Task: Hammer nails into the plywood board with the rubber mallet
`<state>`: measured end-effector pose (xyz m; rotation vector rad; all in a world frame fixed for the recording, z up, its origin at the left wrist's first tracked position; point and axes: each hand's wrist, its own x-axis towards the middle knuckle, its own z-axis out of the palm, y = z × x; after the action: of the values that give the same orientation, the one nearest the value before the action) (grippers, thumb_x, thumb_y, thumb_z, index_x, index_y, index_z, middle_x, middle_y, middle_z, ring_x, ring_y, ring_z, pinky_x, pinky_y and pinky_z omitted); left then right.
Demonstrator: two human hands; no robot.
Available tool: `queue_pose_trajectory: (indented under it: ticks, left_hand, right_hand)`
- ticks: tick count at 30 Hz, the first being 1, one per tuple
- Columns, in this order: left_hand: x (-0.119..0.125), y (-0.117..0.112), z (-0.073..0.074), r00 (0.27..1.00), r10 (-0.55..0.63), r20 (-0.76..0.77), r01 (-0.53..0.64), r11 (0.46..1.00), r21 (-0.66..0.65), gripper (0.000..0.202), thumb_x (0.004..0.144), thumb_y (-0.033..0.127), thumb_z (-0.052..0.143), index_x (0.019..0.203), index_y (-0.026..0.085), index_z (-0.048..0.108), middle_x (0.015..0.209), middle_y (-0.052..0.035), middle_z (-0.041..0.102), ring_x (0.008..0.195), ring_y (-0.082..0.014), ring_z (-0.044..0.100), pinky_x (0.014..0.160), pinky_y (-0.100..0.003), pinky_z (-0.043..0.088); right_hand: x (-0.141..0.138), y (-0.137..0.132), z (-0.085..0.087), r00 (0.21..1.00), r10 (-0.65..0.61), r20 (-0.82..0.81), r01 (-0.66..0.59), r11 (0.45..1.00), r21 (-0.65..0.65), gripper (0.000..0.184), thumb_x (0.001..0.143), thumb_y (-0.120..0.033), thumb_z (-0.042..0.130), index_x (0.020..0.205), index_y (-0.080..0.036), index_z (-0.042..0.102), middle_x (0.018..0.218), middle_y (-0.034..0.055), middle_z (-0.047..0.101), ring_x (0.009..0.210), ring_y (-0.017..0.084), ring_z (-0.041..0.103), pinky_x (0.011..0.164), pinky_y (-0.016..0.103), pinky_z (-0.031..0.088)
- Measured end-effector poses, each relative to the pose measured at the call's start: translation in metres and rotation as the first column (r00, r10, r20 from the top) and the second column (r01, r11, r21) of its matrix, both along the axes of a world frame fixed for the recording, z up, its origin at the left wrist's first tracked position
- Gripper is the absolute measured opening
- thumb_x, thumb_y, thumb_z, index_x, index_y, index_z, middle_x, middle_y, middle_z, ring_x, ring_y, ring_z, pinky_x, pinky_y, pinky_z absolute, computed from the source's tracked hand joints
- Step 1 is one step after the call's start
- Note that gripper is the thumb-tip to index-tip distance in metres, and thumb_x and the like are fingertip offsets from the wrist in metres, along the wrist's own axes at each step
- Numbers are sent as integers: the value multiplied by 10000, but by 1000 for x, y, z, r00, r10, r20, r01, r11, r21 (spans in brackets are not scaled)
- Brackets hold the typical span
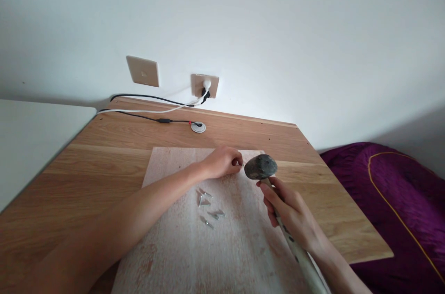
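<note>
My right hand (287,208) grips a rubber mallet near the top of its long pale handle. The mallet's dark, scuffed head (260,167) is just to the right of my left hand (224,162), apart from it. My left hand rests at the far part of a whitish wooden board (187,257), thumb and forefinger pinched together. A tiny pale bit shows at those fingertips, too small to name. Several small silvery metal fasteners (207,224), like screws or nails, lie scattered on the board nearer to me.
Beneath the board is a wooden desktop (104,164) against a white wall. Black and white cables (149,111) run along its back to a wall socket (212,81). A round cable grommet (198,127) sits behind the board. Purple fabric (392,201) lies beyond the right edge.
</note>
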<state>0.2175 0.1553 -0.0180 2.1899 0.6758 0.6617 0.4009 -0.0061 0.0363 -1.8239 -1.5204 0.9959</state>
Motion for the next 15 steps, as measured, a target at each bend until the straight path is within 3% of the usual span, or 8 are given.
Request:
queue_pose_trajectory:
  ticks: [7, 15]
  left_hand:
    - [0, -1, 2, 1000, -9, 1, 9, 1000, -12, 165, 766, 25, 702, 833, 145, 793, 744, -8, 722, 650, -134, 595, 632, -239, 374]
    - [1, 0, -1, 1000, -7, -5, 7, 1000, 10, 174, 771, 14, 695, 834, 149, 785, 784, -27, 745, 689, -150, 635, 647, -241, 403]
  right_hand:
    - [0, -28, -14, 995, -28, -93, 22, 998, -63, 492, 1006, -698, 497, 850, -234, 548, 581, -90, 488, 409, 106, 498, 458, 247, 402]
    - [-6, -34, -28, 997, -72, -30, 72, 997, -10, 482, 1015, -679, 485, 838, -238, 564, 568, -66, 551, 456, 139, 560, 505, 263, 428]
